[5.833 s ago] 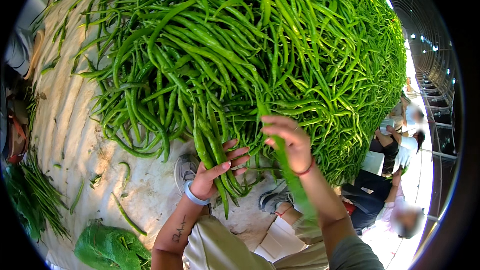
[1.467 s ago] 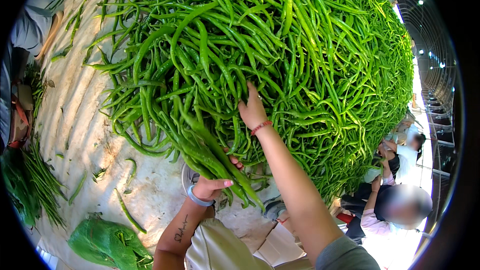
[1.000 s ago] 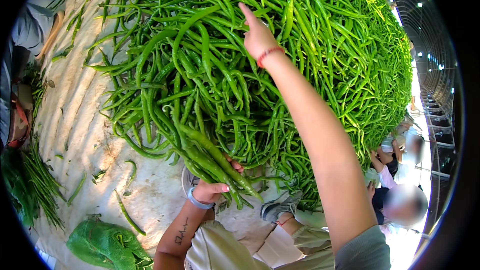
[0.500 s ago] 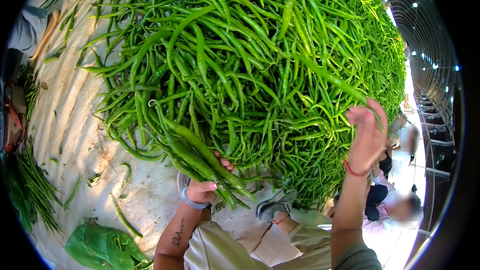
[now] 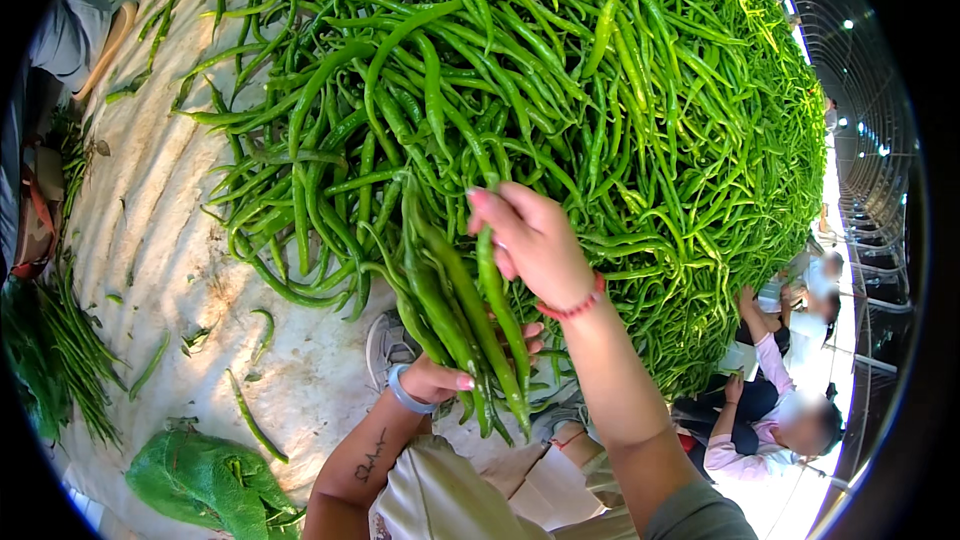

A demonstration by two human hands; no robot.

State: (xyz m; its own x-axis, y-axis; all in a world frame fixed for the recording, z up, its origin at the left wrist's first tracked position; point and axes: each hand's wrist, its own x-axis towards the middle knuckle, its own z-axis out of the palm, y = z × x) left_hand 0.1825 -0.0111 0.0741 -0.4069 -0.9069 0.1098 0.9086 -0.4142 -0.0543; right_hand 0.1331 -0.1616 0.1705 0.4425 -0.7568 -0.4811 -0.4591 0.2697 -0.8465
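Note:
A bunch of long green chili peppers rests in my left hand, whose fingers wrap round its lower part. My right hand, with a red bracelet at the wrist, pinches one more green chili pepper near its upper end. That pepper lies along the right side of the bunch, its lower part against the others. Just beyond both hands rises a large heap of green chili peppers. My left palm is hidden behind the bunch.
A pale cloth with scattered peppers spreads at the left. A green mesh sack lies at the lower left, below a row of peppers. Several people, including one in pink, sit at the right. Another person's leg shows at the upper left.
My right hand has come left from the heap's right side, bringing a pepper to the bunch. The bunch in my left hand has turned more upright and shifted slightly right.

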